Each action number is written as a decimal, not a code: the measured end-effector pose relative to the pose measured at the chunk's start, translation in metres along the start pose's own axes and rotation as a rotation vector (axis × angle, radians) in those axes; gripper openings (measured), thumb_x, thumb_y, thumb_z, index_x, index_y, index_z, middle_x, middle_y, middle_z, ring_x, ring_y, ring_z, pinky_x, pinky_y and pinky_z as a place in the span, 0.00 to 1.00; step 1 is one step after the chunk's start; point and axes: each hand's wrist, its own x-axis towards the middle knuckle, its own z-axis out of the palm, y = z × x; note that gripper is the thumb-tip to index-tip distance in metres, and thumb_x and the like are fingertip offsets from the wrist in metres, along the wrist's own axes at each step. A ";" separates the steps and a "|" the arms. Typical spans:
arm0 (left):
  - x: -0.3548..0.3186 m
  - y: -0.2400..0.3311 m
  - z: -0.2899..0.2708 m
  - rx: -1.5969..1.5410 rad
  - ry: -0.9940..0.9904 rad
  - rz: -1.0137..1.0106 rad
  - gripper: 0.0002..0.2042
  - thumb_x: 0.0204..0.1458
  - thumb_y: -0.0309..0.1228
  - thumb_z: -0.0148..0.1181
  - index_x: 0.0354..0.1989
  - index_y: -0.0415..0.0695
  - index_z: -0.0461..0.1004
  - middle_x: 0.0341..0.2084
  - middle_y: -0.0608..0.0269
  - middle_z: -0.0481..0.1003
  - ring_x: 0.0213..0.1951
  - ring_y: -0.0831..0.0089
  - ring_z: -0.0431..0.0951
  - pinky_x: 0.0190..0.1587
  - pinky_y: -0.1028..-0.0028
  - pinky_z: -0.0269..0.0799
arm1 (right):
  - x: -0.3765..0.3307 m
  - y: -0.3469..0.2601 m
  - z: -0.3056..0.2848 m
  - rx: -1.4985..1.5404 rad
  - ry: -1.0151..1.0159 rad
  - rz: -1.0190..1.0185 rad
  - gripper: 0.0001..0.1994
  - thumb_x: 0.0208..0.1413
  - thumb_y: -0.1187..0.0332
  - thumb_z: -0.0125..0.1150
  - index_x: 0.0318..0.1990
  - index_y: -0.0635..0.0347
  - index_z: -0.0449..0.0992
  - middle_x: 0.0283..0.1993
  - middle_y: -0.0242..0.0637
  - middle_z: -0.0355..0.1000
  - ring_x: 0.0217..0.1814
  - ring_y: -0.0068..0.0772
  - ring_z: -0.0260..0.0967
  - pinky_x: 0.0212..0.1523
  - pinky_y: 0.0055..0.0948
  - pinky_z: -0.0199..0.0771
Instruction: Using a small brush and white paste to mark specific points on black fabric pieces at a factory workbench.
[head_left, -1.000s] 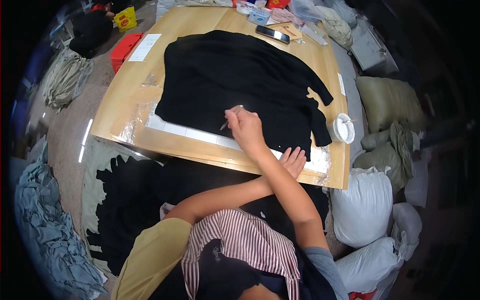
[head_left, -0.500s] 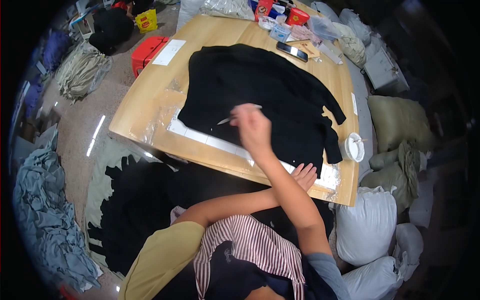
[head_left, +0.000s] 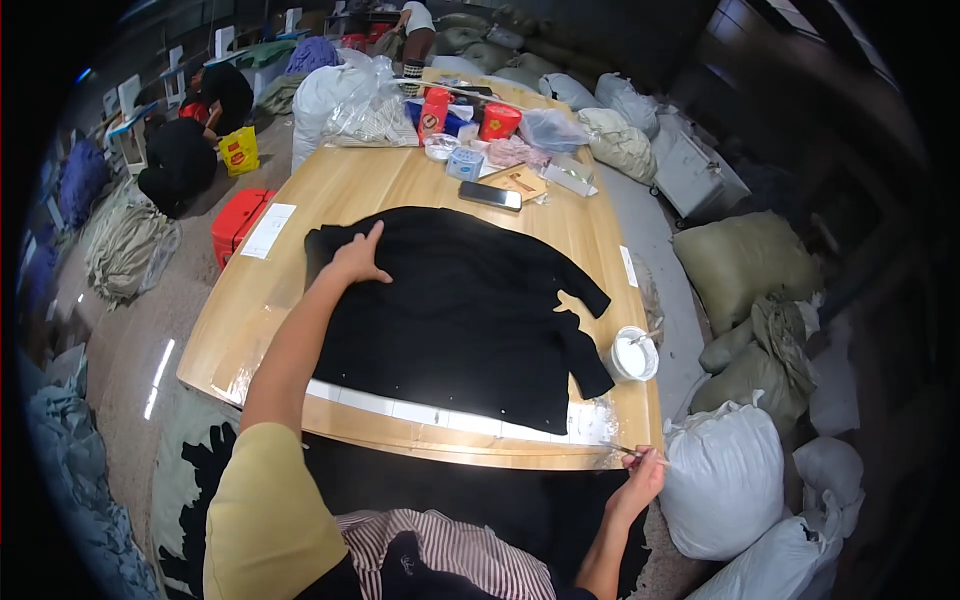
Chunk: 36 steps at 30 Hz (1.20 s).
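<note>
Left hand (head_left: 358,262) pressing open-palmed on black knit garment (head_left: 460,310) spread flat across wooden table (head_left: 300,250). Right hand (head_left: 640,480) pinching thin stick at table's near corner. Advice: smoothing fabric outward evenly.

Far end of wooden table (head_left: 300,300): two red canisters (head_left: 436,108) w/ round labels, clear plastic bags (head_left: 365,95), small blue-white box (head_left: 465,163), flat tan packet (head_left: 515,182), dark phone (head_left: 490,195), screen off. White paper sheet (head_left: 268,230) at left edge; small white label (head_left: 628,266) at right edge. Yellow bag (head_left: 239,152) on floor, far left.
</note>
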 end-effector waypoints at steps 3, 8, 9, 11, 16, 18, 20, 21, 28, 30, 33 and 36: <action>-0.025 0.034 0.004 -0.204 0.022 0.118 0.62 0.33 0.65 0.69 0.72 0.41 0.44 0.58 0.36 0.68 0.59 0.53 0.71 0.59 0.60 0.68 | 0.037 0.006 -0.005 -0.178 -0.043 -0.270 0.16 0.69 0.61 0.46 0.31 0.62 0.71 0.29 0.31 0.67 0.32 0.21 0.62 0.37 0.24 0.63; -0.067 0.081 0.008 0.144 -0.230 -0.039 0.24 0.38 0.45 0.68 0.45 0.46 0.79 0.43 0.56 0.81 0.46 0.57 0.81 0.45 0.57 0.76 | 0.147 0.038 0.046 -0.485 -0.037 -0.499 0.15 0.66 0.66 0.51 0.36 0.70 0.77 0.33 0.46 0.75 0.34 0.36 0.70 0.38 0.36 0.69; -0.074 0.088 0.008 0.182 -0.066 -0.060 0.15 0.42 0.43 0.64 0.36 0.50 0.84 0.39 0.61 0.82 0.44 0.61 0.82 0.43 0.56 0.76 | 0.161 0.045 0.052 -0.595 -0.166 -0.630 0.14 0.64 0.64 0.53 0.36 0.69 0.78 0.32 0.50 0.76 0.32 0.42 0.71 0.36 0.39 0.70; -0.078 0.093 -0.009 -0.030 0.183 -0.166 0.19 0.40 0.43 0.63 0.41 0.49 0.83 0.43 0.55 0.80 0.48 0.59 0.80 0.49 0.57 0.75 | 0.175 0.061 0.065 -1.045 -0.252 -0.487 0.17 0.61 0.57 0.56 0.38 0.65 0.81 0.36 0.52 0.77 0.34 0.52 0.73 0.36 0.44 0.71; -0.114 0.048 -0.116 -1.570 0.648 -0.270 0.17 0.29 0.30 0.65 0.31 0.33 0.78 0.27 0.48 0.79 0.30 0.59 0.80 0.37 0.63 0.77 | 0.153 0.066 0.070 -1.053 -0.342 -0.628 0.23 0.60 0.50 0.56 0.44 0.64 0.81 0.43 0.52 0.77 0.46 0.54 0.72 0.48 0.49 0.70; -0.160 -0.002 -0.146 -2.128 0.630 0.066 0.08 0.34 0.26 0.67 0.24 0.40 0.78 0.23 0.57 0.78 0.26 0.66 0.79 0.32 0.65 0.77 | 0.142 0.061 0.070 -1.109 -0.288 -0.692 0.25 0.60 0.47 0.56 0.51 0.61 0.78 0.49 0.49 0.76 0.54 0.54 0.70 0.55 0.45 0.68; -0.234 -0.068 -0.146 -2.354 0.642 0.288 0.08 0.37 0.28 0.66 0.28 0.43 0.76 0.25 0.59 0.75 0.31 0.65 0.77 0.40 0.63 0.78 | 0.134 0.057 0.069 -1.175 -0.177 -0.680 0.26 0.59 0.46 0.56 0.54 0.59 0.76 0.54 0.45 0.74 0.56 0.53 0.68 0.60 0.43 0.65; -0.275 -0.099 -0.138 -2.380 0.770 0.165 0.07 0.36 0.31 0.65 0.22 0.45 0.74 0.22 0.60 0.73 0.28 0.63 0.76 0.35 0.64 0.76 | 0.132 0.056 0.069 -1.181 -0.120 -0.713 0.27 0.58 0.47 0.58 0.55 0.61 0.76 0.55 0.45 0.74 0.56 0.54 0.69 0.60 0.43 0.67; -0.553 -0.268 0.034 -2.133 1.294 -0.241 0.22 0.50 0.43 0.55 0.48 0.41 0.77 0.47 0.54 0.78 0.50 0.58 0.77 0.57 0.60 0.72 | 0.076 0.055 0.073 -0.836 -0.229 -0.854 0.24 0.58 0.59 0.63 0.55 0.70 0.73 0.55 0.55 0.72 0.57 0.55 0.69 0.58 0.45 0.67; -0.582 -0.288 0.101 -2.246 1.244 -0.582 0.18 0.48 0.38 0.62 0.45 0.40 0.78 0.44 0.55 0.78 0.48 0.58 0.77 0.54 0.60 0.73 | 0.045 0.052 0.085 -0.806 -0.263 -0.896 0.24 0.59 0.62 0.63 0.57 0.71 0.71 0.57 0.56 0.70 0.59 0.55 0.67 0.60 0.44 0.66; -0.588 -0.297 0.215 -1.993 0.908 -1.195 0.18 0.43 0.36 0.68 0.42 0.41 0.78 0.42 0.57 0.79 0.46 0.58 0.77 0.52 0.58 0.73 | 0.000 0.042 0.103 -0.691 -0.357 -0.843 0.25 0.60 0.65 0.61 0.60 0.72 0.67 0.60 0.55 0.67 0.62 0.49 0.64 0.62 0.41 0.62; -0.575 -0.282 0.299 -0.817 -0.332 -1.163 0.27 0.46 0.45 0.69 0.53 0.47 0.76 0.48 0.53 0.77 0.51 0.60 0.76 0.50 0.61 0.71 | -0.044 0.034 0.116 -0.559 -0.511 -0.563 0.25 0.63 0.67 0.57 0.64 0.69 0.62 0.64 0.50 0.63 0.63 0.42 0.63 0.61 0.36 0.64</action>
